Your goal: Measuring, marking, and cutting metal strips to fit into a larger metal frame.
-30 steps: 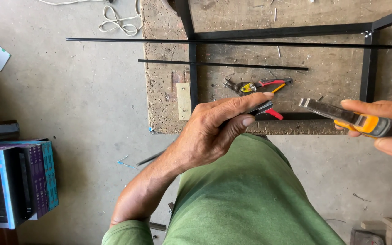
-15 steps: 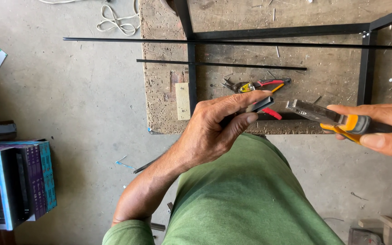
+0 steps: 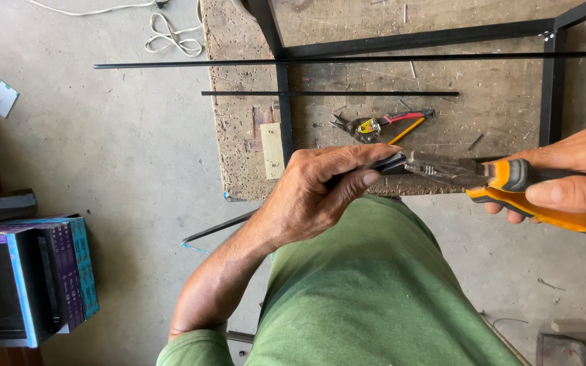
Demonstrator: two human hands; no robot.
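Observation:
My left hand (image 3: 320, 190) is closed around the end of a short black metal strip (image 3: 393, 163), held over my lap at the front edge of a worn wooden workbench (image 3: 510, 115). My right hand (image 3: 571, 176) grips pliers with orange and black handles (image 3: 510, 183). The pliers' grey jaws touch the strip's tip just past my left fingers. Behind them on the bench lie tin snips with red and yellow handles (image 3: 378, 124). A black metal frame (image 3: 552, 88) also rests there.
A long thin black rod (image 3: 171, 65) and a shorter one (image 3: 327, 93) lie across the bench, the long one overhanging left. White cord (image 3: 171, 34) lies on the concrete floor. Boxes in blue and purple (image 3: 42, 278) stand at the left.
My right hand has brought the pliers leftward until the jaws meet the strip held by my left hand. The left hand has stayed in place.

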